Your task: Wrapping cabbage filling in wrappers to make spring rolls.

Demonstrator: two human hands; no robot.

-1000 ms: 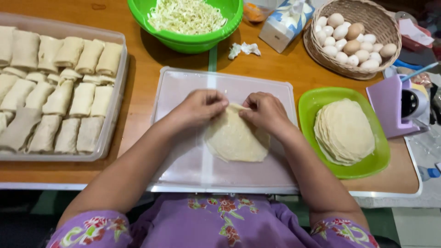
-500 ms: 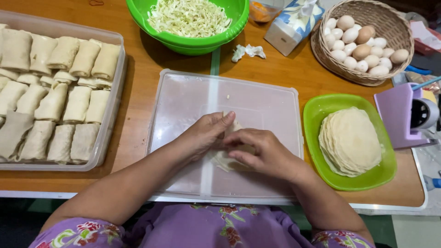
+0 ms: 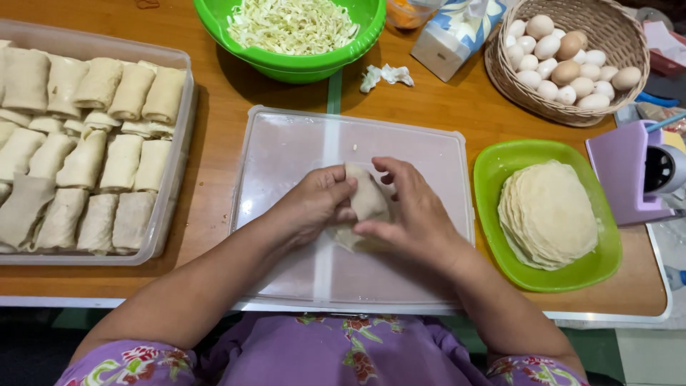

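Left hand (image 3: 314,204) and right hand (image 3: 411,214) both closed on pale wrapper roll (image 3: 366,200), fingers curled round it, above clear plastic lid (image 3: 286,150) mid-tabletop. Clear tray (image 3: 175,179) at left: rows of finished rolls (image 3: 86,157). Green bowl (image 3: 300,68): shredded cabbage (image 3: 293,25). Green dish (image 3: 500,161): stack of round wrappers (image 3: 549,214). Wicker basket (image 3: 500,64): eggs (image 3: 564,61).

Wooden table (image 3: 214,150) — on it: tray (image 3: 187,93), lid (image 3: 286,143), 2 green dishes, egg basket (image 3: 622,36), carton (image 3: 446,46).
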